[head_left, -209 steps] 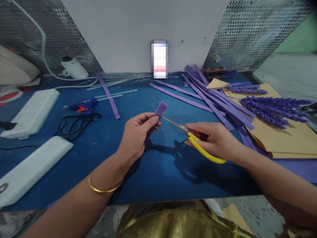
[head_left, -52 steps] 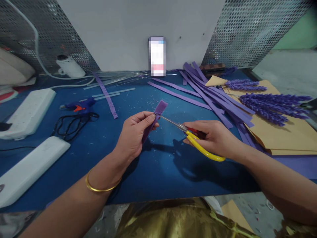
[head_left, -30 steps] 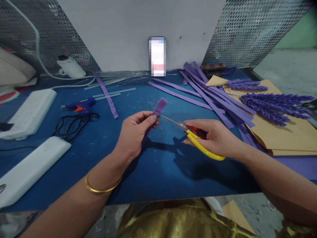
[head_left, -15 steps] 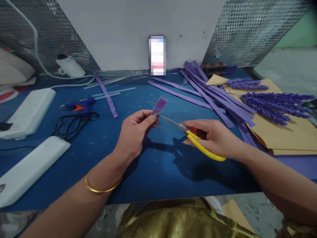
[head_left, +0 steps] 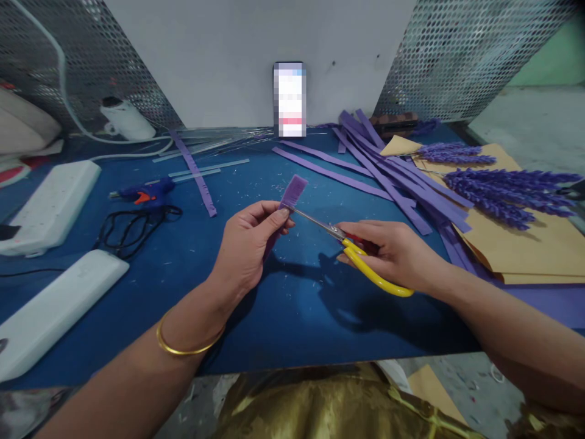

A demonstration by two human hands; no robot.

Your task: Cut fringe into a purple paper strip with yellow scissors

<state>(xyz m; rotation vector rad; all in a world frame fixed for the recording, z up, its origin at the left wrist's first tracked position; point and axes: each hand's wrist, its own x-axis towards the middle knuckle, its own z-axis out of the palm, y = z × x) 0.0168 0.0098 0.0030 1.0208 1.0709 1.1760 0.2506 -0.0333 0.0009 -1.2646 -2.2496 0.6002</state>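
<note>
My left hand (head_left: 251,244) pinches a purple paper strip (head_left: 294,191) between thumb and fingers, its fringed end sticking up above the thumb. More of that strip hangs below the fingers, partly hidden by the hand. In my right hand (head_left: 393,250) is a pair of scissors with yellow handles (head_left: 372,271), the fingers through and around the grips. The narrow metal blades point left, and their tips meet the edge of the strip beside my left thumb. Both hands are held above the blue tabletop (head_left: 274,323), which is sprinkled with tiny scraps.
Purple strips (head_left: 365,164) and lavender-like flower stems (head_left: 493,189) lie right, the stems on brown paper (head_left: 543,244). A blue glue gun (head_left: 153,193), clear sticks (head_left: 228,165), a fringed strip (head_left: 196,177) and white power strips (head_left: 55,201) are left. A phone (head_left: 290,100) leans at the back.
The hands, strip and scissors keep nearly the same pose, with the scissor tips still at the strip's edge. The whole view has shifted very slightly.
</note>
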